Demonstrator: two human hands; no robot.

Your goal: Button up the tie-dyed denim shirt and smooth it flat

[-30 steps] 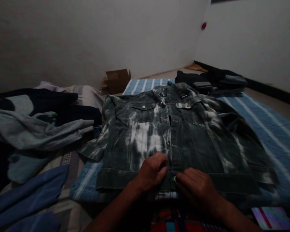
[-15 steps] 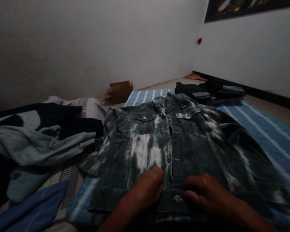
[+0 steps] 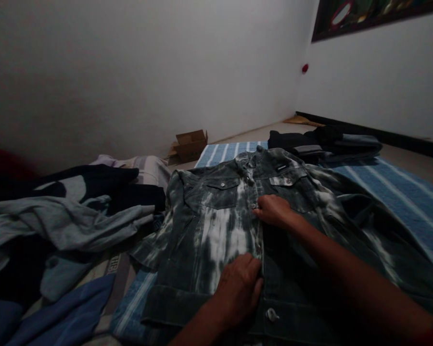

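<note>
Right hand (image 3: 274, 210): half a second ago it lay at the hem beside the bottom button; now it is out at 12 o'clock, on the front placket at chest-pocket height. The fingers are curled down onto the cloth by a button. Whether they pinch the placket or only press it, cannot tell.

Left hand (image 3: 240, 288): hardly moved. It lies palm down, loosely spread, on the lower front just left of the placket, gripping nothing, only pressing.

Bottom button (image 3: 272, 315): now uncovered, at 5 o'clock from the left hand. The work has shifted from the hem up the placket.

Jacket (image 3: 209, 226): tie-dyed denim, lying flat and front up on the striped blue mat (image 3: 400, 187).

Further out: a heap of clothes (image 3: 68, 216) at 9 o'clock, folded dark garments (image 3: 324, 142) at 1 o'clock, and a cardboard box (image 3: 191, 143) at 11 o'clock by the wall.
</note>
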